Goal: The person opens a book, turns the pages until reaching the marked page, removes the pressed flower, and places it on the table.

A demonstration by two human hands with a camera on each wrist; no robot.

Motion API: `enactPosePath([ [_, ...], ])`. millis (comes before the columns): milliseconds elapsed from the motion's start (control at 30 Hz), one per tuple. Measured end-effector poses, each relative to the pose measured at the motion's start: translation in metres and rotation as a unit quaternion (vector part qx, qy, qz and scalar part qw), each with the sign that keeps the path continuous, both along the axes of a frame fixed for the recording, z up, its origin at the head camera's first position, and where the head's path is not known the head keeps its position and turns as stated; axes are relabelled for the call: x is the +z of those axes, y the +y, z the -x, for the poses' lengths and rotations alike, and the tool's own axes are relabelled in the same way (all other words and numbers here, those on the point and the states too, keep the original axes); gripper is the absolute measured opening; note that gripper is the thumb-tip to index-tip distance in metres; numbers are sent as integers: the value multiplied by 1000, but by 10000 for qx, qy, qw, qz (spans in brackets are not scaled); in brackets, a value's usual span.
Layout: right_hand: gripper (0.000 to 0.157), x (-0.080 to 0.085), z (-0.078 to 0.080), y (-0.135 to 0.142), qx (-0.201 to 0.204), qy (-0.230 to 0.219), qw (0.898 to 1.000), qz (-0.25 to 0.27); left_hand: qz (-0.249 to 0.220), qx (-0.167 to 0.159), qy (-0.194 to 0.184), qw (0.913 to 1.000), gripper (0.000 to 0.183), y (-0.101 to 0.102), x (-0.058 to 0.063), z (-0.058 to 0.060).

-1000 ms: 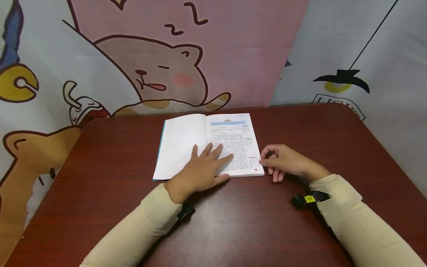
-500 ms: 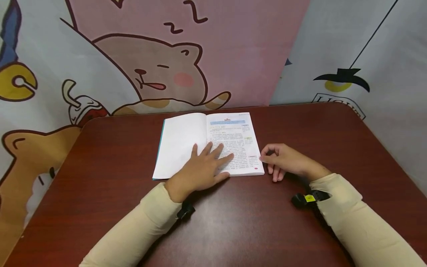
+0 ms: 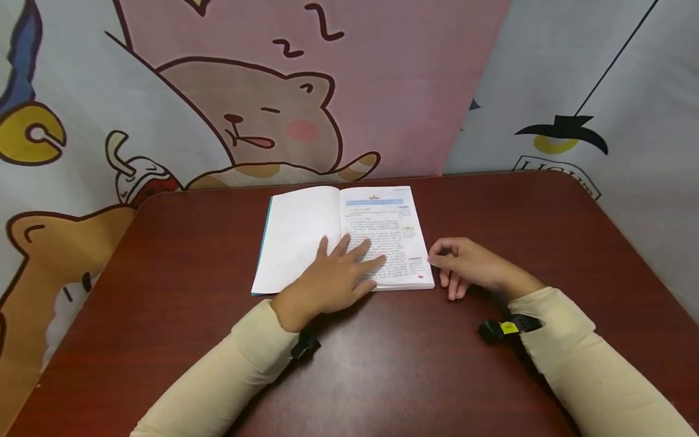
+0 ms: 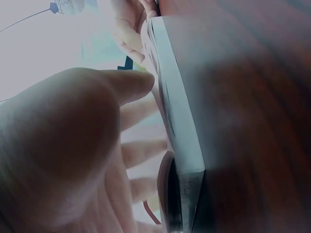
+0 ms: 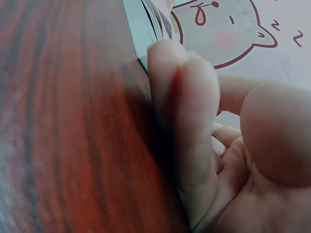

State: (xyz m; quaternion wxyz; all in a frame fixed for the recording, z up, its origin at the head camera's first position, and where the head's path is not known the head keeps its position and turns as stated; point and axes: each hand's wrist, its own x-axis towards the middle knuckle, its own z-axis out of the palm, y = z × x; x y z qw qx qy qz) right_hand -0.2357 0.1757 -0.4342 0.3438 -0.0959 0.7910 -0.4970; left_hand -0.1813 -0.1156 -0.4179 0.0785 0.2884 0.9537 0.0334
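Note:
An open book [image 3: 297, 224] with a teal cover edge lies on the dark red-brown table. Its left page is blank white, while the right page [image 3: 382, 212] carries small print and a blue band near the top. My left hand [image 3: 330, 280] rests flat across the lower middle, fingers spread over the printed page. In the left wrist view, the thumb [image 4: 131, 85] lies close to the book's thick lower edge [image 4: 177, 107]. At the right margin, my right hand [image 3: 464, 264] pinches the page edge between thumb and bent index finger, its other fingers curled beside the book.
The table [image 3: 371, 370] extends on all sides of the book. A printed cloth backdrop [image 3: 404, 91] with cartoon animals hangs behind its far edge. Black wrist cameras [image 3: 494, 331] hang under both cream sleeves.
The right thumb has shifted very slightly up along the page edge. The left hand stays spread on the book; the whole view has moved a little with the head.

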Motion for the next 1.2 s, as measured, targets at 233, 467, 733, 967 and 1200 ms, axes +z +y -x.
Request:
enactPosePath([
  [233, 29, 0, 0, 0, 24, 22, 10000, 60, -368, -538, 135, 9978, 43, 0, 0, 0],
  [467, 28, -2, 1, 0, 10, 47, 10000, 68, -528, -874, 330, 9942, 39, 0, -1, 1],
  [733, 30, -2, 0, 1, 23, 2, 10000, 87, -627, -991, 432, 9922, 37, 1, -2, 0],
  [967, 31, -6, -1, 2, 23, -34, 9998, 186, -632, -1001, 412, 9921, 37, 2, -2, -1],
  [1200, 31, -6, 0, 2, 25, -25, 9998, 176, -589, -941, 448, 9928, 41, 3, -3, 1],
])
